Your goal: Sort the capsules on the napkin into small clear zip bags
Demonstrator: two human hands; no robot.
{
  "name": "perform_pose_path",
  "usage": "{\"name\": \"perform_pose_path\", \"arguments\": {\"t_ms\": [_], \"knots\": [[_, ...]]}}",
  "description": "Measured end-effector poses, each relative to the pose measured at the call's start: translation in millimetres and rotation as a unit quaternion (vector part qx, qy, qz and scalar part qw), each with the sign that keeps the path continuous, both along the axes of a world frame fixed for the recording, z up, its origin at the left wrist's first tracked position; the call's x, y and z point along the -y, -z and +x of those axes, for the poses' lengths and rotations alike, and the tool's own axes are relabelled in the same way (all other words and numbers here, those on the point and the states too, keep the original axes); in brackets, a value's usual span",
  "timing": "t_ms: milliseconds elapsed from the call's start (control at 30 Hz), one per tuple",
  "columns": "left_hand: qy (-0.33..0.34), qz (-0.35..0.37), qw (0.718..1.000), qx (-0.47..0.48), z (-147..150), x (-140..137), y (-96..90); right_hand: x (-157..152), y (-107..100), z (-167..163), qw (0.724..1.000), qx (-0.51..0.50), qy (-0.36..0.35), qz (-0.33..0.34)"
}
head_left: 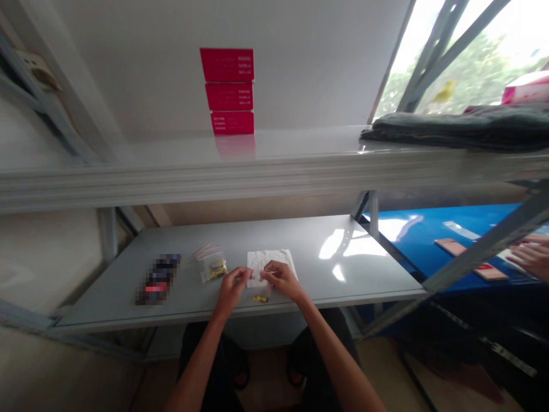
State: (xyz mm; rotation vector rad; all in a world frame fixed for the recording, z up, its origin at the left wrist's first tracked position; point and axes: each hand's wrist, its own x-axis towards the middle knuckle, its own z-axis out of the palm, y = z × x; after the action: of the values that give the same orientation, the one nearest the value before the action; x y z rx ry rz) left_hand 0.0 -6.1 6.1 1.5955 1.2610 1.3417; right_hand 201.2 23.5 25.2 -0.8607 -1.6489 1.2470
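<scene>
My left hand (235,283) and my right hand (282,278) are close together over the front of the grey shelf. Each pinches the top of a small clear plastic bag (262,290) between thumb and fingers. Small yellow pieces lie at the bottom of the bag, too small to name. Behind my hands a white sheet of paper or tissue (270,257) lies flat, partly covered by them. To the left of my left hand, several clear zip bags (211,264) rest in a pile, with yellow pieces showing inside.
A blurred-out dark and red item (158,279) lies at the shelf's left. Three red boxes (229,94) are stacked on the upper shelf (171,183), beside folded dark cloth (454,127). At right, another person's hand (532,257) is near pink flat items (472,260) on a blue table.
</scene>
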Motion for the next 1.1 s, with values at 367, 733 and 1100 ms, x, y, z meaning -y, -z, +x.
{"name": "perform_pose_path", "arguments": {"t_ms": [367, 733, 1100], "knots": [[-0.014, -0.007, 1.0, -0.023, -2.1, -2.7, 0.9, 6.6, 12.8, -16.0, 1.0, 0.006, -0.015, -0.011], [0.013, -0.002, 0.999, -0.052, 3.3, -2.3, -1.3, 15.6, 6.4, -16.1, 0.987, 0.09, 0.039, 0.13], [0.02, -0.014, 0.999, -0.026, 1.3, -1.4, 0.0, 13.9, 12.6, -15.4, 0.986, 0.084, 0.053, 0.136]]}}
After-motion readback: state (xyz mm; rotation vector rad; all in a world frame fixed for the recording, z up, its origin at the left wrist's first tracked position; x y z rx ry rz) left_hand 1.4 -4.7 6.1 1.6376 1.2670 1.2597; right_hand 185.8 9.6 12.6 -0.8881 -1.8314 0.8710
